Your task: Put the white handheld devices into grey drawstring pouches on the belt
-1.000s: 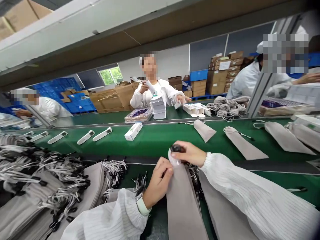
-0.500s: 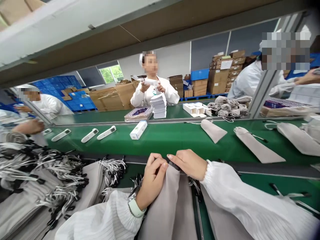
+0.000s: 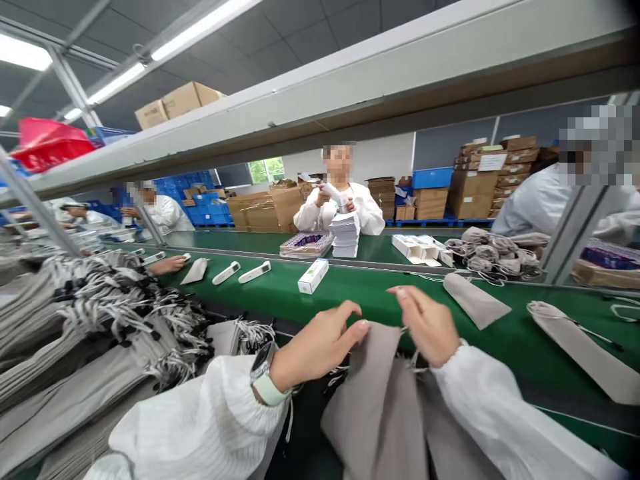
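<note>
Legible text: none. Small white carton (image 3: 313,277): blue print, too small to read. Paper sheet (image 3: 493,162) on stacked cardboard boxes (image 3: 477,185): content unreadable. Cardboard box (image 3: 184,101) on overhead shelf (image 3: 320,100): faint print, illegible. Red plastic container (image 3: 53,148): pale marks, undecipherable.

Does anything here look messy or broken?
Nothing looks visibly broken or spilled. The messiest spot is the heap of grey pouches at the left, where pale cords with black ends lie tangled, unlike the separate pouches on the green surface.
</note>
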### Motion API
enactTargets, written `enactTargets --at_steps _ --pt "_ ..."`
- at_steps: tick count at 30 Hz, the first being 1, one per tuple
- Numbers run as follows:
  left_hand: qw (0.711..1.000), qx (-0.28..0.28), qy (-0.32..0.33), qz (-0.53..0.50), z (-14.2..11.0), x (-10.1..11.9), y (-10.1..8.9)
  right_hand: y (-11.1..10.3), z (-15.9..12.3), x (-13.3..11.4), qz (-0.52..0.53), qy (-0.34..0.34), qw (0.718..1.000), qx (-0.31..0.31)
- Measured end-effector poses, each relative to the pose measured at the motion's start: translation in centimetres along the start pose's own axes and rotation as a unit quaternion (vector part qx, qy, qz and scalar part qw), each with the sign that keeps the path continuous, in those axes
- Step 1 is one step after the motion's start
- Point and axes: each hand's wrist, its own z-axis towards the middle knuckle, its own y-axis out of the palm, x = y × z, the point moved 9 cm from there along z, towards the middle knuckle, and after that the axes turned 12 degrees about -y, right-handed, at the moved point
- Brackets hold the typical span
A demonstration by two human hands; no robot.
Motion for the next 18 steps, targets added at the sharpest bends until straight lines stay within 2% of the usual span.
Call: enactTargets --at_steps 2,3,6,9,12,14,16,18 --pt "0.993 -0.115 -0.016 0.011 -1.0 0.8 1.0 -1.6 0.7 1.9 -0.055 0.002 0.998 0.042" --pt "0.989 -0.148 -0.026 -0.001 -1.6 1.1 1.2 -2.0 0.9 2.8 -0.070 0.005 0.996 0.053" --pt "0.981 -0.158 -0.066 -0.086 -3.3 1.8 0.8 -2.2 1.3 4.8 -0.062 0.016 0.996 0.070" --pt "0.964 -0.140 -0.103 -0.204 -4.0 1.8 0.5 -1.4 1.4 4.7 0.017 0.025 0.999 0.038" --pt "0.948 -0.063 -0.105 -0.294 -3.1 1.7 -0.7 0.5 1.3 1.3 0.112 -0.024 0.990 -0.082" --pt "0.948 -0.012 -0.079 -0.308 -2.3 2.5 -1.4 1.9 0.5 -2.5 0.160 -0.105 0.965 -0.178" --pt "0.954 0.011 -0.039 -0.297 -1.5 4.2 -1.6 3.2 -1.1 -5.7 0.200 -0.160 0.931 -0.261" --pt "0.963 0.037 0.017 -0.268 -1.1 6.1 -1.9 3.9 -2.1 -6.8 0.240 -0.140 0.919 -0.282"
